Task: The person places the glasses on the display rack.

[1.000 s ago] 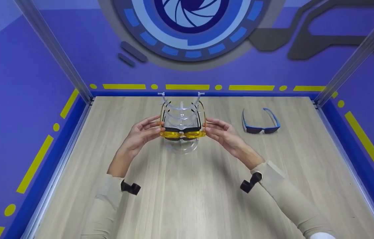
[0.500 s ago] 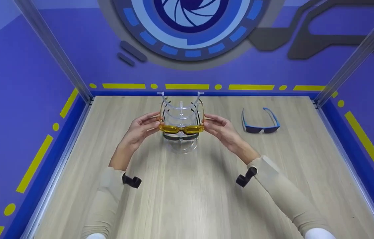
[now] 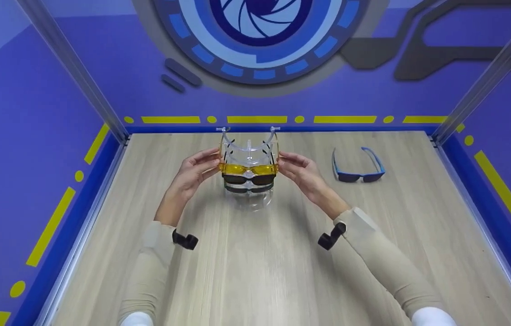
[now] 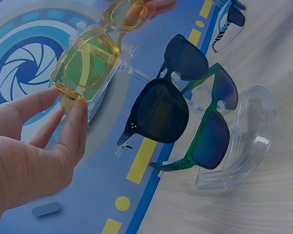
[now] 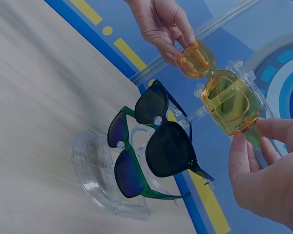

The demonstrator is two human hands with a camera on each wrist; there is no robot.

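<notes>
Left hand pinches one end of the yellow translucent glasses near the hinge; right hand pinches the opposite end likewise. Glasses lie between both grips, at the upper part of the clear display stand; seating cannot be told. Below the grips, on the stand: black sunglasses, then green-framed sunglasses. Right of the right hand, on the tabletop: blue-framed sunglasses.

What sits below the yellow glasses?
Black sunglasses, then green-framed sunglasses, both on the clear stand. The upper pair covers parts of the lower, which can't be seen.
</notes>
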